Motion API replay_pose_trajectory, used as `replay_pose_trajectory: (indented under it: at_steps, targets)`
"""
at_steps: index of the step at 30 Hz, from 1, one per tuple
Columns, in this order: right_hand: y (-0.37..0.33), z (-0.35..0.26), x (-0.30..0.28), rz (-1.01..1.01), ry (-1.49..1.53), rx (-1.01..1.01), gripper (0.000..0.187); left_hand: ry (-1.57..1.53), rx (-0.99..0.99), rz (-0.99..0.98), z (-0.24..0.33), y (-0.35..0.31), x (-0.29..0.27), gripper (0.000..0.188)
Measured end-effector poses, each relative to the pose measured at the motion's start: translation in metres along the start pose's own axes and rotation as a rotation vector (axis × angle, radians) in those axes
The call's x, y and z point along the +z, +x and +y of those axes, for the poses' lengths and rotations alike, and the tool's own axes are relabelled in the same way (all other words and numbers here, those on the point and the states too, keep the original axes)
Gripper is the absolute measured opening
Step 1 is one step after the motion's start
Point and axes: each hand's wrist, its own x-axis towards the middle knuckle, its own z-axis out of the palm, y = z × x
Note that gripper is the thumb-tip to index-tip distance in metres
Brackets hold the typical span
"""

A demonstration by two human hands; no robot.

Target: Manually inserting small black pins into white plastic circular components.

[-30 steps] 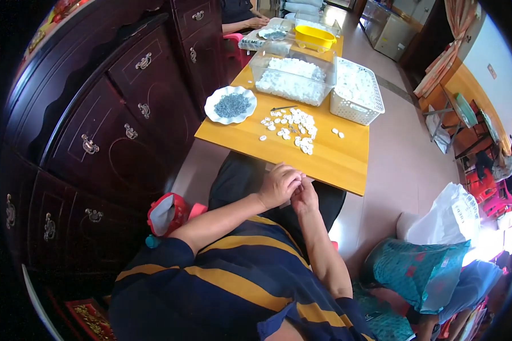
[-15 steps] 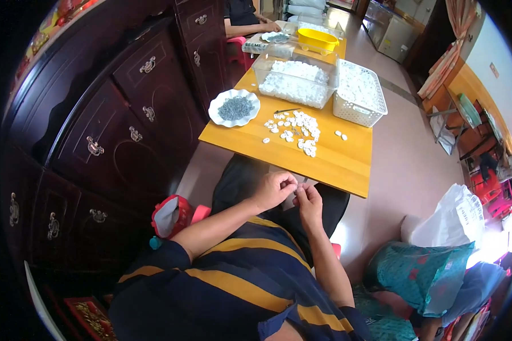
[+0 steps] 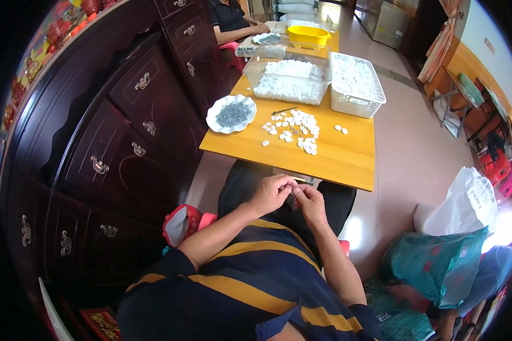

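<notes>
We are pinching a small piece (image 3: 293,193), too small to identify, between left hand (image 3: 272,194) and right hand (image 3: 308,200), fingertips pressed together over our lap | keeping white pieces (image 3: 293,129) heaped on the surface (image 3: 347,162) within reach | plate (image 3: 231,113) sitting beside them

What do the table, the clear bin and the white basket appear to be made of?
Table: yellowish wood or laminate, smooth with faint sheen. Clear bin: transparent plastic, since the white pieces show through its walls. White basket: moulded plastic, judging by its perforated lattice walls.
</notes>
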Motion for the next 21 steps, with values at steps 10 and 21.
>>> replay_pose_trajectory:
  at_steps: [10, 21]
  targets:
    - [0.002, 0.000, -0.009, -0.090, 0.091, 0.208, 0.017, 0.265, 0.254, 0.027, 0.008, 0.000, -0.001, 0.018]
    - [0.002, -0.011, -0.009, -0.172, 0.328, 0.343, 0.013, 0.025, -0.025, -0.075, -0.001, 0.004, -0.016, 0.016]
